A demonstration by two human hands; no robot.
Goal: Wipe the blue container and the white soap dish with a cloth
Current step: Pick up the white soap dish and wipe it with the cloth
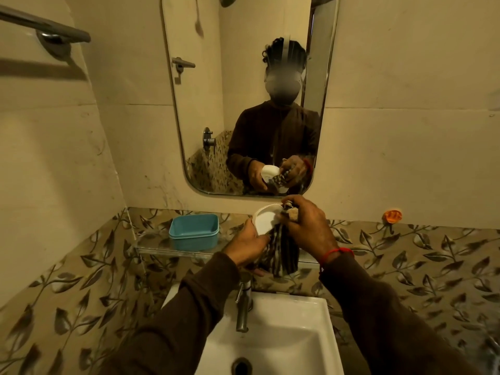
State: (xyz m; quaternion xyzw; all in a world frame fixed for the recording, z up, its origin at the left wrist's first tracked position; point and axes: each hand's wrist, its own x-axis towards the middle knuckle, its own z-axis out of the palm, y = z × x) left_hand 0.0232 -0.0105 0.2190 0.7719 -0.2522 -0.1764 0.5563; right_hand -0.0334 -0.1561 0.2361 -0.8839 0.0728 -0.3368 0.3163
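My left hand (247, 247) grips the white soap dish (264, 219) from below and holds it tilted above the glass shelf. My right hand (307, 226) grips a dark striped cloth (281, 253) and presses its bunched top against the dish's right rim. The rest of the cloth hangs down between my hands. The blue container (194, 231) stands open on the glass shelf (162, 246), to the left of both hands and apart from them.
A white sink (284, 339) with a metal tap (243, 307) lies below my hands. A mirror (243, 104) hangs on the wall above the shelf. An orange hook (392, 216) sticks to the wall at right. A towel rail (46, 25) is at upper left.
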